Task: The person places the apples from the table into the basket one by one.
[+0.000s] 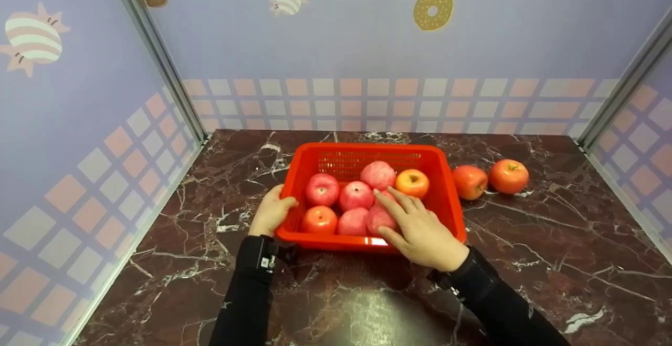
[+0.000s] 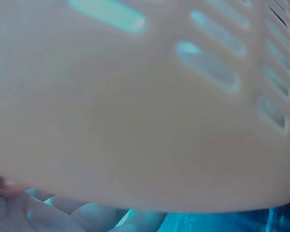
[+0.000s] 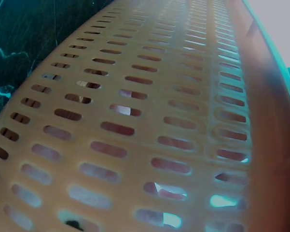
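A red plastic basket [image 1: 454, 204] with slotted walls holds several apples, mostly pinkish red, with one yellow-orange apple [image 1: 412, 184] at the right. My left hand [image 1: 270, 213] grips the basket's left rim, thumb over the edge. My right hand [image 1: 420, 228] reaches over the front right of the basket. Its extended, spread fingers touch a pinkish apple [image 1: 380, 220] near the front wall and partly hide another behind it. Slotted basket wall [image 2: 149, 130] fills most of the left wrist view. In the right wrist view, the slotted wall [image 3: 130, 130] also dominates.
Two red apples stand outside the basket: one apple [image 1: 470, 182] close by its right wall, another apple [image 1: 508, 176] farther right. Everything sits on a dark red marbled tabletop [image 1: 556, 262]. Patterned panels [image 1: 367, 46] enclose the back and both sides.
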Demonstrator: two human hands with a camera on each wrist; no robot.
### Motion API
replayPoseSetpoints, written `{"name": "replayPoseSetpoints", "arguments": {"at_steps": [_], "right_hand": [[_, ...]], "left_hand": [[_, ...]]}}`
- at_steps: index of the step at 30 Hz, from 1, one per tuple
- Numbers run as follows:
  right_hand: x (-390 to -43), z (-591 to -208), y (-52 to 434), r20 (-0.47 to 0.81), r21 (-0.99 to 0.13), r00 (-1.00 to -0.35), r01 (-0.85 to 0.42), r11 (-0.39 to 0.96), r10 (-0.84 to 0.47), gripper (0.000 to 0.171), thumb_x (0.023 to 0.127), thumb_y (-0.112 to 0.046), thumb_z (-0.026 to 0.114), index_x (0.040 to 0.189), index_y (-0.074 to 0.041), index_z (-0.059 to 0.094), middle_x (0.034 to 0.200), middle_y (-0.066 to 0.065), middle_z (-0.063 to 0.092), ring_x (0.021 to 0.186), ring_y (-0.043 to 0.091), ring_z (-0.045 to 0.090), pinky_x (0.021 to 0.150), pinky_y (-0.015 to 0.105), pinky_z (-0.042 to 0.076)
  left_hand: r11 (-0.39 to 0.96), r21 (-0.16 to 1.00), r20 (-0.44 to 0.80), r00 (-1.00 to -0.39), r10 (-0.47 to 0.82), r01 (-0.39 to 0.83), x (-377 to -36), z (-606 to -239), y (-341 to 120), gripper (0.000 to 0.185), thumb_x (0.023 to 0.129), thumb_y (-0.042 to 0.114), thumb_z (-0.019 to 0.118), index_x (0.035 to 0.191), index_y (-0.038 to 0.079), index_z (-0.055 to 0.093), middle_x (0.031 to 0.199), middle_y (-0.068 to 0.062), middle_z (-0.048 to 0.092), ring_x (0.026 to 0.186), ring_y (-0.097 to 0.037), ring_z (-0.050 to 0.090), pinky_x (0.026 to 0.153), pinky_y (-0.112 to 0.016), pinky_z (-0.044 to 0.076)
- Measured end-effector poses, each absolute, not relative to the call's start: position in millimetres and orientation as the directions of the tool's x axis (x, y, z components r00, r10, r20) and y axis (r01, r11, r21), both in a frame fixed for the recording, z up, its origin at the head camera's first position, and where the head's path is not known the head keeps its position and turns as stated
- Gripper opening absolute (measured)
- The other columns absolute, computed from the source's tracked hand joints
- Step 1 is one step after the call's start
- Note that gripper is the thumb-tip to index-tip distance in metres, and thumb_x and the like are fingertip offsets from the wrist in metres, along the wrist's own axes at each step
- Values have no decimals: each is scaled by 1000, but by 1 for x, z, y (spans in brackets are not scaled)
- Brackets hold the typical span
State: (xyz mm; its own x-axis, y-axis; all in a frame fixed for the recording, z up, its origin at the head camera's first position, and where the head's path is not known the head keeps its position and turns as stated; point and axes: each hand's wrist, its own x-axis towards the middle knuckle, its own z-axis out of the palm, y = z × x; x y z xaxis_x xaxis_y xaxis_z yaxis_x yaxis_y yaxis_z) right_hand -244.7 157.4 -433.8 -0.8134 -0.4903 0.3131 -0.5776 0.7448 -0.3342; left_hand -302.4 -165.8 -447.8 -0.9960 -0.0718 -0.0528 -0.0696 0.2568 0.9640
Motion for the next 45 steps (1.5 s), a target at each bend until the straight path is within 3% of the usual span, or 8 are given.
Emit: {"name": "replayPoseSetpoints", "arguments": {"at_steps": [7,23,45], "right_hand": [[-244,-434,158,332,-364,-816,-574,733,-473,75,99,-47,61,161,-14,34,158,19,44,144,38,44,101,64,49],[-242,-431,158,350,-371,-808,-585,721,-475,74,99,-46,63,158,-11,38,156,17,46,142,38,45,103,62,49],[-242,-428,162,353,-369,-803,-592,717,-481,73,98,-47,63,158,-13,38,155,14,49,141,36,47,110,58,46]], "left_hand": [[264,962,-50,-996,-69,-66,-303,-449,-166,40,83,0,54,122,-7,57,113,-21,63,94,-26,63,79,-30,52],[284,956,-47,-996,-72,-66,-306,-451,-169,35,81,0,55,116,-5,58,104,-14,62,89,-22,61,75,-26,49],[281,958,-45,-997,-68,-62,-305,-450,-167,37,82,0,54,118,-6,58,109,-19,63,92,-23,62,79,-29,51]]}}
